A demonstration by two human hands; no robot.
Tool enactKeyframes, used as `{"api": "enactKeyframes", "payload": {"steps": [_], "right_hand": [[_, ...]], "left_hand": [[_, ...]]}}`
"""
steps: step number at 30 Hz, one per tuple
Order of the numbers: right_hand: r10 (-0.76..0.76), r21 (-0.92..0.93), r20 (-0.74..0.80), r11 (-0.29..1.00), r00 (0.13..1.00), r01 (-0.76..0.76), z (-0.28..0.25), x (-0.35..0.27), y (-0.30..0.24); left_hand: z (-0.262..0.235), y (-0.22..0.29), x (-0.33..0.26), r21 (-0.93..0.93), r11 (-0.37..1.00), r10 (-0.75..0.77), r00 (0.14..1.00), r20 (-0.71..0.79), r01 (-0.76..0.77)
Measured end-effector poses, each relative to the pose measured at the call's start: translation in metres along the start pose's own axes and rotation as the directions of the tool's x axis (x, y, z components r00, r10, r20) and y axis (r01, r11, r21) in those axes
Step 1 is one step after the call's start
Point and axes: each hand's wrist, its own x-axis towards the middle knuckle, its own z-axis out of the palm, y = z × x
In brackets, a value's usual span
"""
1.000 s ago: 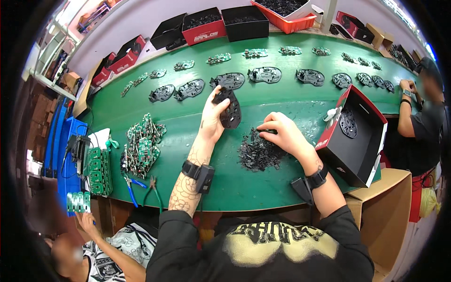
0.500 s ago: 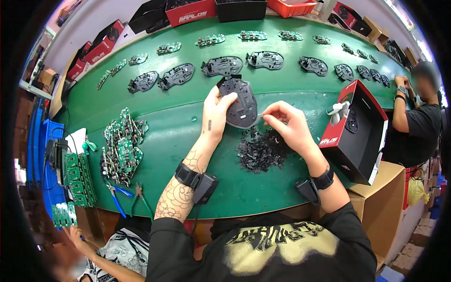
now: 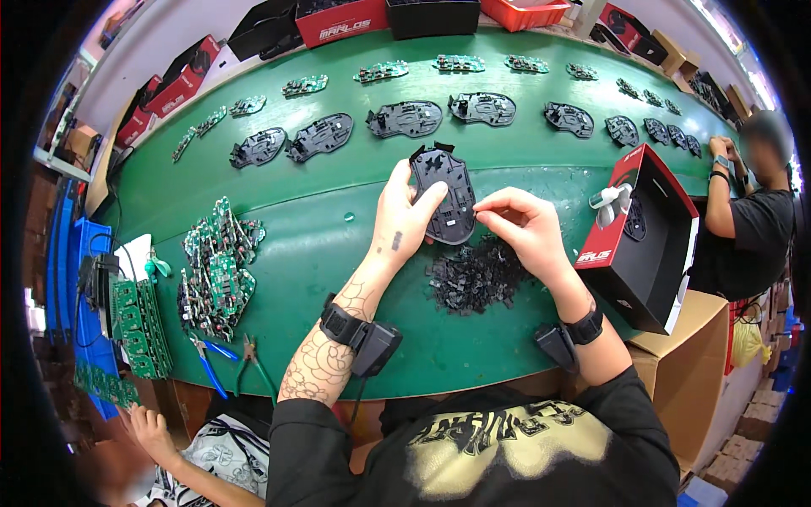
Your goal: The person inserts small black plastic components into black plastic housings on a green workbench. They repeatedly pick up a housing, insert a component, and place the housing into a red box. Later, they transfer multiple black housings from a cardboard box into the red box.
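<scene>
My left hand grips a black plastic mouse base shell, its inner side turned up and the thumb lying across it. The shell is held above the table, tilted, with black flaps at its far end. At the shell's right edge, my right hand has thumb and forefinger pinched together; what they hold, if anything, is too small to make out. Just below the shell lies a pile of small black plastic pieces on the green table mat.
Rows of mouse shells and circuit boards line the far side. Left are a heap of circuit boards and two pliers. An open red-black box stands right. Co-workers sit at right and lower left.
My left hand has brought the shell slightly right and nearer to me. The right fingertips now meet its edge. At lower left, the co-worker's hand and circuit board have shifted.
</scene>
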Motion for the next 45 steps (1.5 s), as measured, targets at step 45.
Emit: {"api": "enactKeyframes", "payload": {"steps": [45], "right_hand": [[-0.174, -0.661, 0.103, 0.723, 0.979, 0.199, 0.039, -0.006, -0.002]], "left_hand": [[-0.023, -0.010, 0.004, -0.024, 0.988, 0.138, 0.953, -0.270, -0.150]]}}
